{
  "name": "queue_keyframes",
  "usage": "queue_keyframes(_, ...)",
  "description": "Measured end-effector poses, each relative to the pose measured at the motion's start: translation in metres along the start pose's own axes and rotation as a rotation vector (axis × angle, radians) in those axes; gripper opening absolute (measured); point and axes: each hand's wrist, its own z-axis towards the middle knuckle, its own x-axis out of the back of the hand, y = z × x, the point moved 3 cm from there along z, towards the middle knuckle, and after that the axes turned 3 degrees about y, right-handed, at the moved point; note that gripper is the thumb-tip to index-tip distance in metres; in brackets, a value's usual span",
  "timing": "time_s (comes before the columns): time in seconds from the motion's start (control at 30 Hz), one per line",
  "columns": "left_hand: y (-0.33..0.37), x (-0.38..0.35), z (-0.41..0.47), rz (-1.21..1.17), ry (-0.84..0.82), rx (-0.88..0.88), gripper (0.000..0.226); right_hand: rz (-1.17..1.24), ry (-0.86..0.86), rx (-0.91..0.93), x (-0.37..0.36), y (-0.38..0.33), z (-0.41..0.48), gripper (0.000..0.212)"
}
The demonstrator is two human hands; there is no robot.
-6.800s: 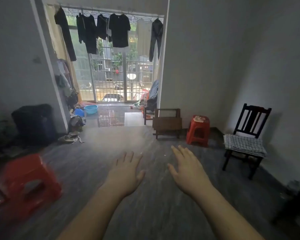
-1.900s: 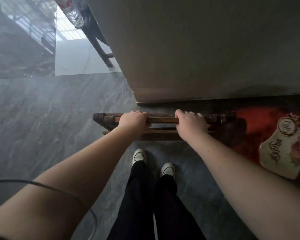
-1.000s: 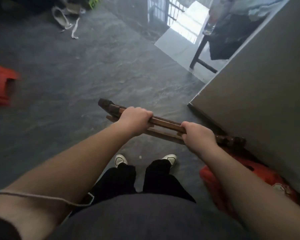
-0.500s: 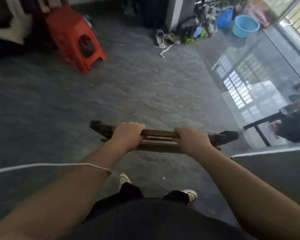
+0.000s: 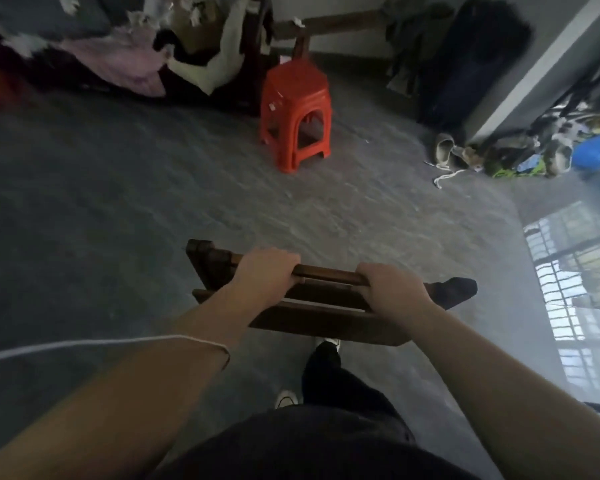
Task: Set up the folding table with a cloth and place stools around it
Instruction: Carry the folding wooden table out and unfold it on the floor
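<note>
The floor [image 5: 118, 202] was dull grey stone-look tile, streaked with paler veins. To the right it gave way to a glossier patch [image 5: 575, 282] that mirrored a barred window. A grey wall corner [image 5: 541, 71] came down at the far right, with worn shoes [image 5: 447, 152] and a blue basin [image 5: 594, 152] heaped at its foot and a dark bag [image 5: 471, 57] standing behind it. Along the far side lay a jumble of clothes [image 5: 118, 53] beside a wooden bench [image 5: 340, 24].

1 red plastic stool [image 5: 297, 109] stood on the floor in front of that clutter, well apart from the person. A small white sticker [image 5: 272, 106] on its upper edge was too small to read.

The folding table [image 5: 312, 306], dark brown wood and folded flat, was held edge-up just in front of the person's legs. The left hand [image 5: 262, 271] and right hand [image 5: 392, 289] each curled tightly over its top rail, knuckles up, near the 2 ends. I could not tell whether it cleared the floor. A thin white cord [image 5: 101, 344] crossed the left forearm.
</note>
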Motion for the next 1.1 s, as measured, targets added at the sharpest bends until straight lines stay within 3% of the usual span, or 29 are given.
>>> queue_keyframes(0.37,-0.085,0.004,0.151,-0.031,-0.184,0.110,0.018,-0.003,-0.129,0.017,0.018,0.019,0.189,0.013)
queue_keyframes(0.53,-0.110,0.011,0.226,0.036,-0.217,0.069,0.015,-0.006,-0.242,0.028,0.034,0.029,0.263,0.013)
queue_keyframes(0.77,-0.131,0.040,0.320,0.131,-0.212,-0.146,0.008,0.169,-0.278,-0.070,0.052,0.039,0.316,0.011)
queue_keyframes(0.93,-0.158,0.046,0.388,0.178,-0.215,-0.316,0.008,0.284,-0.206,-0.307,0.058,0.032,0.344,0.020)
queue_keyframes(1.1,-0.190,0.050,0.447,0.234,-0.244,-0.602,0.017,0.403,-0.084,-0.576,0.051,-0.004,0.363,0.020)
